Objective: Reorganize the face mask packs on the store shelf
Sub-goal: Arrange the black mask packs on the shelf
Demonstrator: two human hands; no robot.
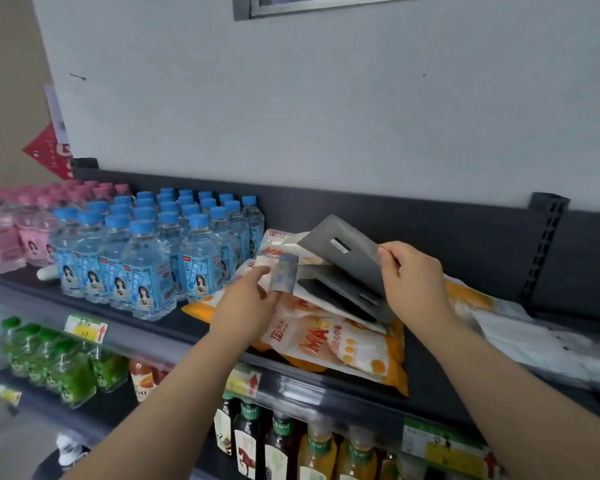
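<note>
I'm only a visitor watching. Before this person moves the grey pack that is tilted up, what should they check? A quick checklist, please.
1. Grip on the grey pack: the right hand pinches its right edge with the fingers; ok.
2. Left hand free to help: it holds a small blue-grey item, too blurred to identify; not ok.
3. Orange-and-white packs tidy: they lie askew, reaching the front edge of the shelf; not ok.
4. Blue-capped bottles clear of the pile: upright, very close; cannot tell.
5. Room right of the pile: a white plastic bag lies there; not ok.
</note>
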